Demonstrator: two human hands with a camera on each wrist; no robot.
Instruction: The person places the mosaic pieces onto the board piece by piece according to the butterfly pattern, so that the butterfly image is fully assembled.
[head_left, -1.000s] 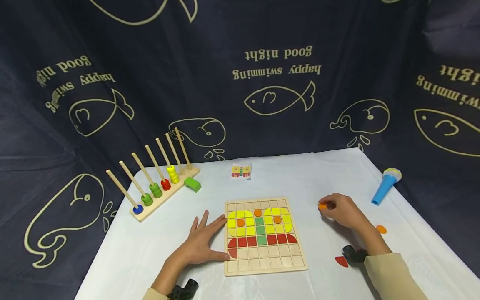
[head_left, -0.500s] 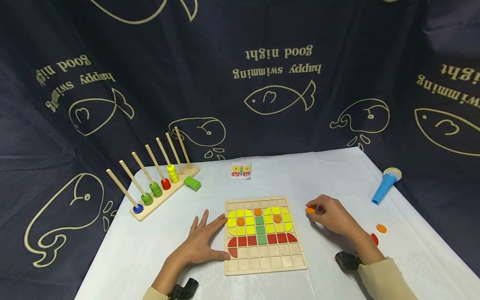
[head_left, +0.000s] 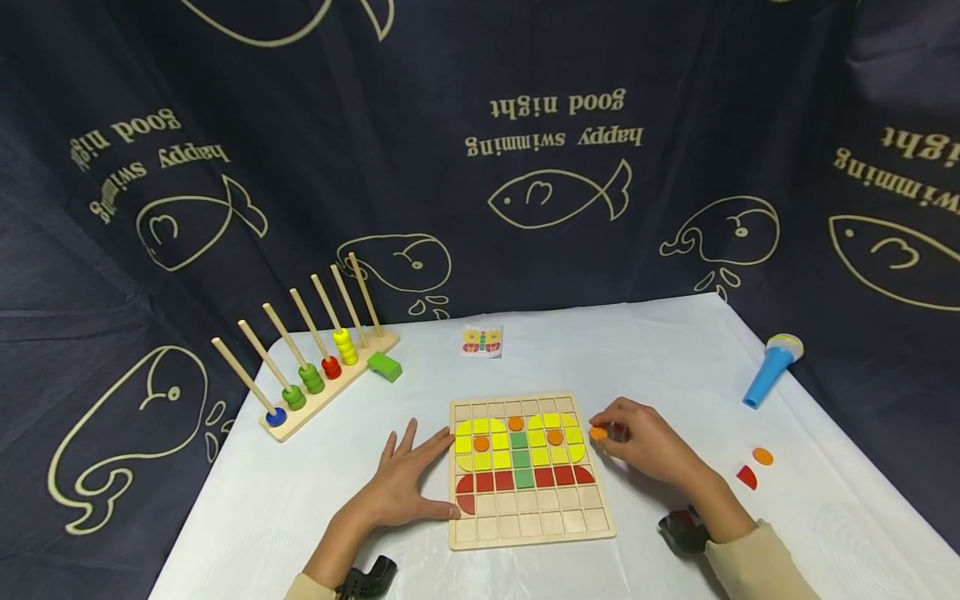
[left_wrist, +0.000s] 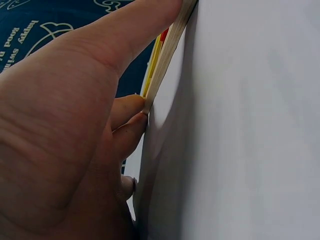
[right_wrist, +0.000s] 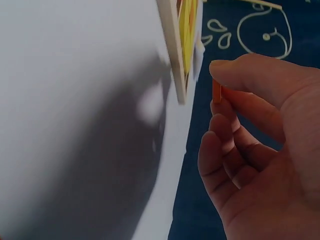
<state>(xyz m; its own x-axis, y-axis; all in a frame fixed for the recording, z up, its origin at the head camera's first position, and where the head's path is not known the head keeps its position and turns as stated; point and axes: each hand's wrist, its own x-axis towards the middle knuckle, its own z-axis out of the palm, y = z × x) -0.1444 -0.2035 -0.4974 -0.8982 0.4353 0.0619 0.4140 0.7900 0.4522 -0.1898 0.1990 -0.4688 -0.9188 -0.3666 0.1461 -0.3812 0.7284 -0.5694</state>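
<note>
My right hand pinches an orange disc between thumb and fingers, just off the right edge of the wooden grid board. In the right wrist view the disc shows edge-on at the fingertips. My left hand lies spread at the board's left edge, its fingers and thumb touching the rim; the left wrist view shows the thumb along that wooden side. Set in the board are yellow, green, red and orange pieces in a butterfly shape. A single red quarter piece sits in the row below the red ones.
Right of my right hand lie a loose orange disc and a red quarter piece. A blue toy microphone is at the right. Farther back are a butterfly picture card, a green block and a peg stand with coloured rings.
My right hand has moved left toward the board with the orange disc. The red quarter piece by the right forearm has come into view beside the loose disc. My left hand has stayed put.
</note>
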